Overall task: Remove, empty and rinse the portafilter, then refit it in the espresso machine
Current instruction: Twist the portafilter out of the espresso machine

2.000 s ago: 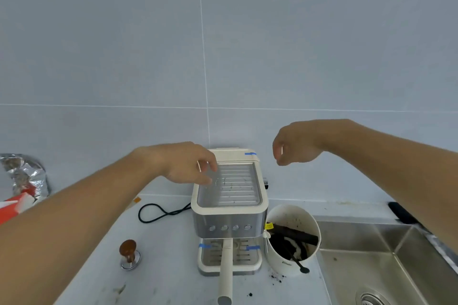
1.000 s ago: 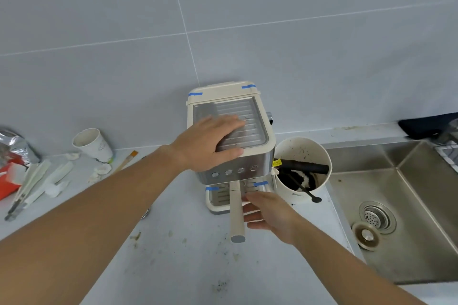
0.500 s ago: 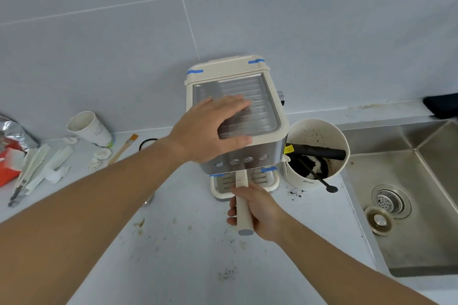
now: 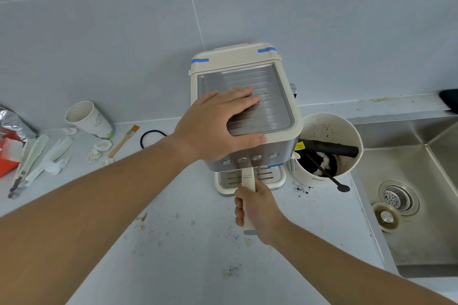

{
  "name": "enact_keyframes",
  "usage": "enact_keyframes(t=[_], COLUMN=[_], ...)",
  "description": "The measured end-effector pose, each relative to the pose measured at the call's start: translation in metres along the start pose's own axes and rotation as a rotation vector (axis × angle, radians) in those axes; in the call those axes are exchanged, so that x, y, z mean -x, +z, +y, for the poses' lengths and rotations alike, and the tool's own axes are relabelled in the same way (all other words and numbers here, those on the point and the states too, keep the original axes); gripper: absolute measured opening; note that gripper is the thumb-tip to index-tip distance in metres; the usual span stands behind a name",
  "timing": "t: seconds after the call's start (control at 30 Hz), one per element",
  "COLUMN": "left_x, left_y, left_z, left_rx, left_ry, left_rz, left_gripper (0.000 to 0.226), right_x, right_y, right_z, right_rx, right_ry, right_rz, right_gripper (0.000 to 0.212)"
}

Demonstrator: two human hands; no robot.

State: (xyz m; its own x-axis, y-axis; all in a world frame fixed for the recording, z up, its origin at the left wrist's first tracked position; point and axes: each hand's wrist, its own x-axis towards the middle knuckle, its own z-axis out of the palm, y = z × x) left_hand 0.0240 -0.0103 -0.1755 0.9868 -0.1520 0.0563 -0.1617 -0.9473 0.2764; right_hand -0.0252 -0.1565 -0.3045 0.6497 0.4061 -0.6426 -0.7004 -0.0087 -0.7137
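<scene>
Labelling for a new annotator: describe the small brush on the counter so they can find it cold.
Start at the espresso machine against the tiled wall and look left along the counter, past the black cable loop. The brush lies flat between that loop and the tipped paper cup. Unlike the pale plastic utensils further left, it has a wooden handle and orange bristles.

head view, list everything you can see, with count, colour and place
espresso machine: 1, cream and steel, counter centre
portafilter: 1, cream handle, locked in machine front
knock box: 1, cream, right of machine, dark grounds inside
paper cup: 1, white, counter left
brush: 1, wooden handle, left of machine
foil bag: 1, silver, far left
sink: 1, steel, right
sink plug: 1, steel, in sink
hands: left hand flat on machine top; right hand gripping portafilter handle
</scene>
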Motion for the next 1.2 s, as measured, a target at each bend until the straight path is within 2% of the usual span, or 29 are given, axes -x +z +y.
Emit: enact_keyframes(t=[0.83,1.2], left_x=[0.003,0.002], left_y=[-0.002,-0.001], left_z=[0.006,0.002], left_rx=[-0.017,0.023], left_ry=[-0.009,-0.011], left_rz=[0.006,0.023], left_gripper=[0.081,0.082], right_x=[0.001,-0.013], right_y=[0.009,0.060], right_z=[0.003,0.018], right_rx=[0.036,-0.258], right_ry=[-0.064,-0.112], right_rz=[0.077,0.120], right_gripper=[0.013,0.014])
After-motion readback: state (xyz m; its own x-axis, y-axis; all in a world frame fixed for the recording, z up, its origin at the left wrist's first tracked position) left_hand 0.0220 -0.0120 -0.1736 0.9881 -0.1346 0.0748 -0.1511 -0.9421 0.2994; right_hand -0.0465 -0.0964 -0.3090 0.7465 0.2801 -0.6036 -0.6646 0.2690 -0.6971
